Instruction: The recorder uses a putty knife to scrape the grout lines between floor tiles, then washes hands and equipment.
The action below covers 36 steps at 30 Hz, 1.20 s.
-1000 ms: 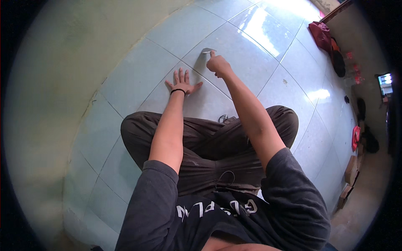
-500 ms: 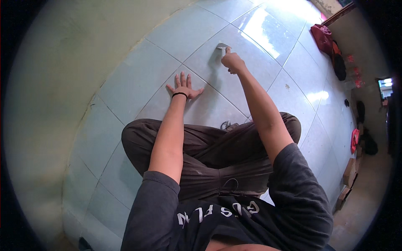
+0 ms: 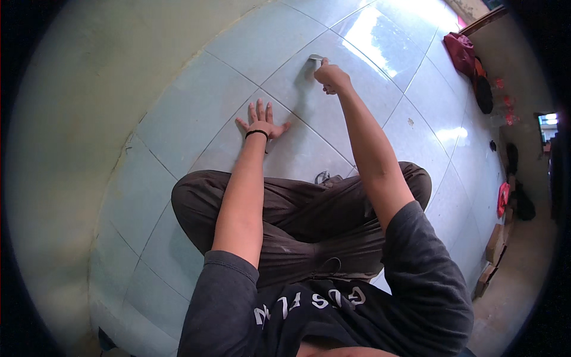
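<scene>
Fingers of the right hand (image 3: 331,76) are curled closed around the handle of a small metal scraper (image 3: 315,58), whose grey blade end is seen sticking out just beyond the knuckles toward the upper left of the frame. The tool's long axis is laid roughly along the line of the forearm, its tip touching the pale tiled floor (image 3: 178,131) beside a grout line; its exact kind cannot be told for sure.

The floor is spread over most of the picture, with a plain wall (image 3: 77,89) curving along the left. Dark trousers (image 3: 297,220) of crossed legs are seen at centre, and a dark shirt at the bottom.

The right arm is stretched almost straight toward the upper centre, so this hand is far nearer the tool. The left hand (image 3: 260,122), lower and to the left, is pressed flat on a tile, fingers spread open and holding nothing, a black band (image 3: 256,132) at its wrist. A red bag (image 3: 461,50) is left at the upper right edge.
</scene>
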Tool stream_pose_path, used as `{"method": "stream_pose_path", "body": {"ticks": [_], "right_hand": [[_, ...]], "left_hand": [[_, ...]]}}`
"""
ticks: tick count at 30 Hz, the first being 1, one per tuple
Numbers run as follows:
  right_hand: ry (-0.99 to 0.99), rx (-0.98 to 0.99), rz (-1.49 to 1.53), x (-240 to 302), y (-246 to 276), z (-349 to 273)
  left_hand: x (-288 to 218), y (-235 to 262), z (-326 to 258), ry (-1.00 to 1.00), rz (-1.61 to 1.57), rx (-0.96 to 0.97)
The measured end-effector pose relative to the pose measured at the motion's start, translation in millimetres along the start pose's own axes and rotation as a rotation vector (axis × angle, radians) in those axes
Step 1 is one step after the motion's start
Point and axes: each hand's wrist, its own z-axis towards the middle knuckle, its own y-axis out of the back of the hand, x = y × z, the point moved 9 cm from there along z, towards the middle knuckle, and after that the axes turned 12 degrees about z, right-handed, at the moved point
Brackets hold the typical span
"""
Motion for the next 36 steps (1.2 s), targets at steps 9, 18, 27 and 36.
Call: {"method": "stream_pose_path", "body": {"ticks": [9,18,27,36], "right_hand": [[0.040,0.005,-0.030,9,-3,-3],[0.070,-0.036,-0.034,9,-4,0],[0.058,-0.030,0.029,7,-11,-9],[0.085,-0.066,0.008,5,-23,-16]], "left_hand": [[3,-2,-1,0.014,0.010,-0.003],[-1,-1,-2,0.018,0.010,-0.009],[4,-2,-4,0.035,0.016,0.006],[7,-3,-4,0.044,0.026,0.011]]}}
